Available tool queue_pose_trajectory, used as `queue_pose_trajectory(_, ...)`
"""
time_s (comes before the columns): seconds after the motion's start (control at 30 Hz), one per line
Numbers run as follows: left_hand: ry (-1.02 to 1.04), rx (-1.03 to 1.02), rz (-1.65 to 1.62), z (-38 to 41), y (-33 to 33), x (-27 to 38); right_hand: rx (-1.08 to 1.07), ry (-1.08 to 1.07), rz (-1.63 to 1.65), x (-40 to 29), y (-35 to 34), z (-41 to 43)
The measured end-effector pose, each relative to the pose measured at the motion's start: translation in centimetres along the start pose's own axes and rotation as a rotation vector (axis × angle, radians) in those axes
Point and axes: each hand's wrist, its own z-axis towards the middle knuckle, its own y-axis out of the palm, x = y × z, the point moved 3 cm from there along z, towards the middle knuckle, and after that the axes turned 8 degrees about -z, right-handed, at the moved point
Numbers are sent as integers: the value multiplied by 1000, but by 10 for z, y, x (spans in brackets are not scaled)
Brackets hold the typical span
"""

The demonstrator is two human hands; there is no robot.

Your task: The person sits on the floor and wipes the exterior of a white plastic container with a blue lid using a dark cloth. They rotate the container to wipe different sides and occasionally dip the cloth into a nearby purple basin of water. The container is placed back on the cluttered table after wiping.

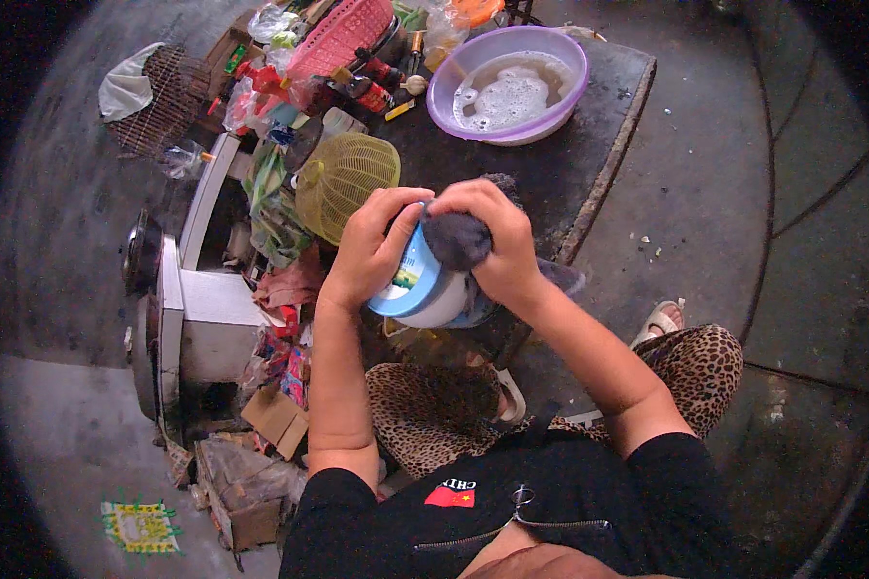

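Observation:
Both hands are raised over the near edge of the dark table. With my left hand [376,246] I hold the rim of a blue and white plastic tub [423,279], which is tilted and bears a printed picture. A dark grey cloth [456,242] is bunched in my right hand [496,235], against the tub's right side. More dark cloth shows behind and to the right of that hand; whether it is the same piece I cannot tell. Beyond the hands, a purple-rimmed basin [452,130] contains cloudy water with white suds.
A yellow mesh dome [347,181] stands left of the tub. Bottles [369,94], a pink plastic basket [340,36] and plastic bags crowd the dark table's [608,94] far left. Cardboard boxes [253,517] lie at lower left, near a white-topped stand [221,297].

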Motion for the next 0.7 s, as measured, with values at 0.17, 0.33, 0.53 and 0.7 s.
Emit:
queue_pose_trajectory(0.17,-24,-56,20,0,1,-1,-13,-80,-92,-42,-10,-48)
queue_pose_trajectory(0.33,5,-35,41,0,0,-11,-27,171,21,29,2,-4)
queue_pose_trajectory(0.53,-25,299,467,-28,3,19,247,712,583,40,-25,-25)
queue_pose_trajectory(0.7,-244,376,538,-24,40,33,211,741,601,38,-35,-33)
